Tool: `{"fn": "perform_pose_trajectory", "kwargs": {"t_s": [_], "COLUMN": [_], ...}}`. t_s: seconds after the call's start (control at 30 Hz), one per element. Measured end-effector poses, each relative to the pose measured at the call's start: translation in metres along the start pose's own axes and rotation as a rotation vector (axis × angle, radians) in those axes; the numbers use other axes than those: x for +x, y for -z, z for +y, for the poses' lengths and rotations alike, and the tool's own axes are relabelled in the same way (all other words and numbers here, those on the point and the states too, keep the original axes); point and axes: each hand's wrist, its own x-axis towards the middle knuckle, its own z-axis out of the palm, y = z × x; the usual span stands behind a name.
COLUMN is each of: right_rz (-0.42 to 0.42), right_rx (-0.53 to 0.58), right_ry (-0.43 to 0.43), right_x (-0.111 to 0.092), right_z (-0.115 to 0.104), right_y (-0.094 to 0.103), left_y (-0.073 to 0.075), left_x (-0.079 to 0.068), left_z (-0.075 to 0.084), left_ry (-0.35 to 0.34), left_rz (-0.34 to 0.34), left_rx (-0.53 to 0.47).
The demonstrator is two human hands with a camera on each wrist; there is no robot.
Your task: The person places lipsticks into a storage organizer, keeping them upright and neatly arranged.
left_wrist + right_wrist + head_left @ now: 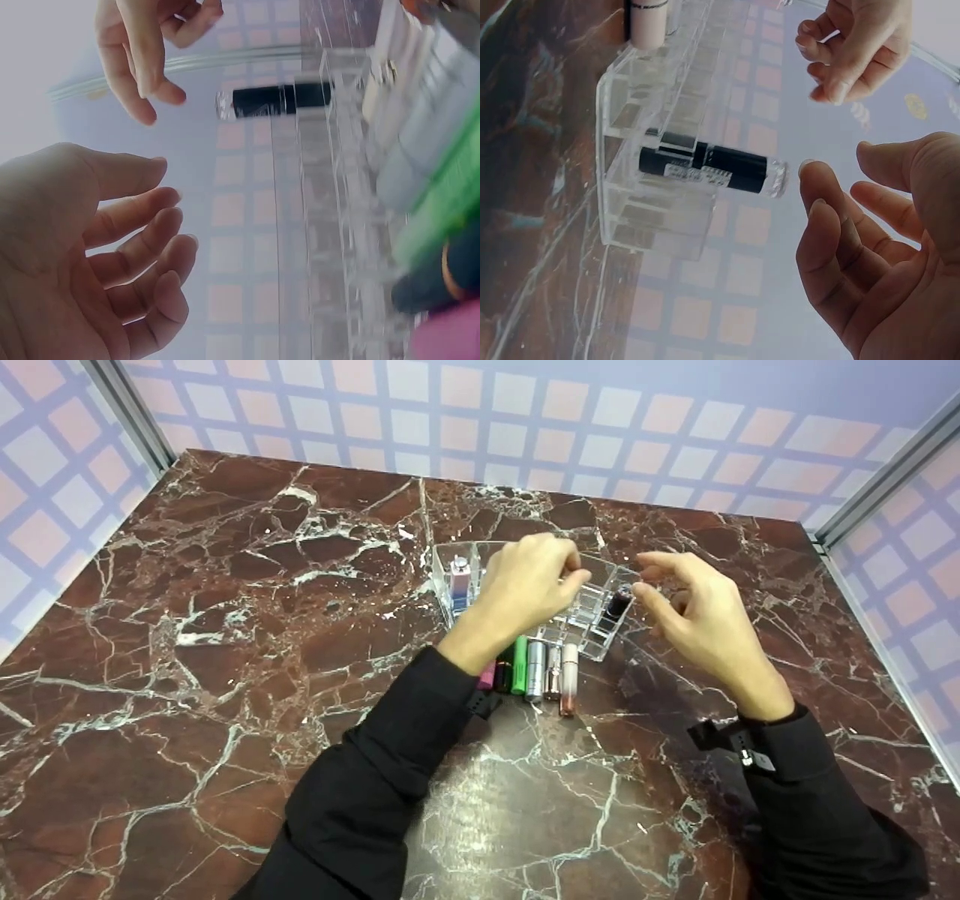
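A clear acrylic organizer (592, 641) with many compartments stands on the marble table. In one of its right-hand compartments stands a black lipstick tube (739, 169) with a clear faceted end. My right hand (701, 611) hovers just right of that tube, fingers loosely bent, nothing between them. Over the middle of the organizer hangs my left hand (532, 581), its fingers relaxed and holding nothing, as the left wrist view shows. A pink and blue tube (460, 581) is upright in the left compartment. Part of the organizer is hidden behind the left hand.
In front of the organizer lies a row of cosmetic tubes: a white one with a reddish end (569, 679), a silver one (535, 671), a green one (519, 666), a magenta one (487, 678) and others. Checkered panels (465, 405) border the table at the back and sides.
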Motion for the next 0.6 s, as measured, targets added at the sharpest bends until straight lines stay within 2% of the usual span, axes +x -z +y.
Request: {"fn": "perform_pose_trajectory", "kwargs": {"t_s": [0.3, 0.47, 0.6], "right_rz": [0.005, -0.029, -0.064], "right_rx": [-0.106, -0.098, -0.086], "right_ry": [0.082, 0.096, 0.131], "right_x": [-0.001, -0.003, -0.001], "right_z": [-0.013, -0.019, -0.024], "right_y": [-0.002, -0.006, -0.012], "left_y": [0.017, 0.023, 0.025], "left_x": [-0.019, -0.029, -0.033], "left_z": [-0.021, -0.034, -0.043], "left_ry": [0.001, 0.012, 0.033], "left_rz": [-0.023, -0.043, -0.108], "left_rx": [0.038, 0.097, 0.139]}}
